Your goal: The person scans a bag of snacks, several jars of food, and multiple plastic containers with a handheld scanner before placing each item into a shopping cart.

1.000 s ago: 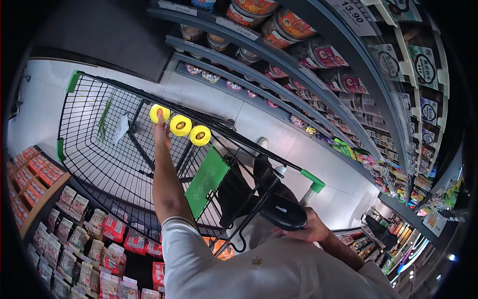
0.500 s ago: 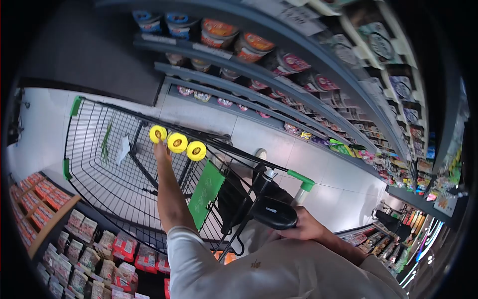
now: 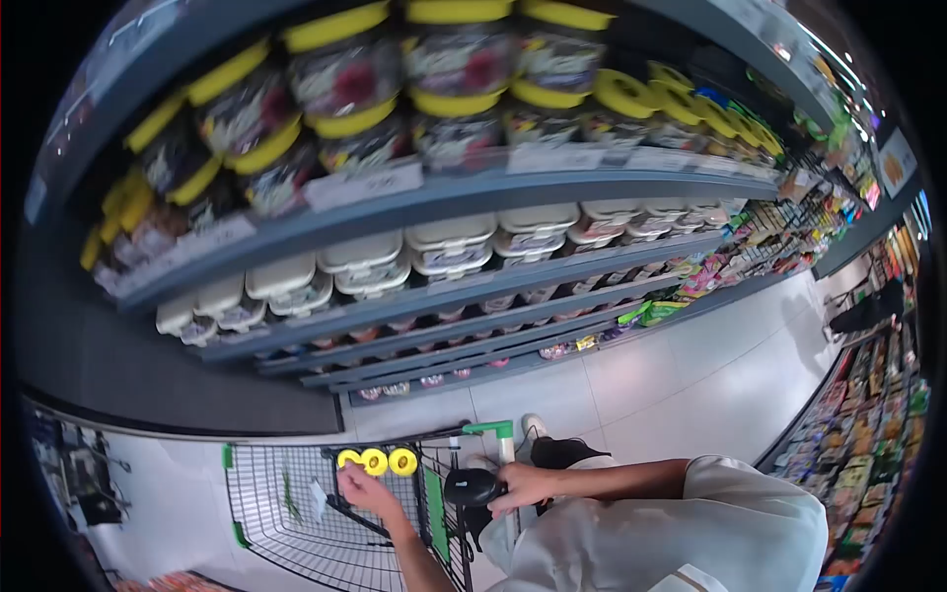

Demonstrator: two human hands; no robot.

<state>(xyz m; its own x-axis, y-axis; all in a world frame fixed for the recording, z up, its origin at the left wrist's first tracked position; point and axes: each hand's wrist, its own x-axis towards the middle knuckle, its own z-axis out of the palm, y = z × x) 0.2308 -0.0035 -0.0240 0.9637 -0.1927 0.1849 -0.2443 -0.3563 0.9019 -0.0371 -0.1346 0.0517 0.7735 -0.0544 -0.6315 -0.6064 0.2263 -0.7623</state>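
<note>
My left hand (image 3: 363, 488) reaches over the black wire shopping cart (image 3: 281, 518) and touches a row of three yellow-lidded round containers (image 3: 376, 461) joined side by side; it grips them at their left end. My right hand (image 3: 515, 486) holds a black handheld device (image 3: 471, 486) beside the cart's green handle (image 3: 491, 429). A green panel (image 3: 435, 513) hangs inside the cart's rear. A small white item (image 3: 316, 498) and a green stalk (image 3: 288, 491) lie in the basket.
Grey shelves (image 3: 414, 202) rise ahead, stacked with yellow-lidded tubs (image 3: 345, 89) above and white-lidded bowls (image 3: 444, 247) lower. The pale tiled aisle floor (image 3: 691, 385) runs to the right, with more packed shelves (image 3: 868, 434) on the far right. My shoe (image 3: 534, 426) shows by the cart.
The view has swung sharply upward, so the shelves fill the frame and the cart sits small at the bottom. My left hand still holds the yellow containers; my right still holds the black device.
</note>
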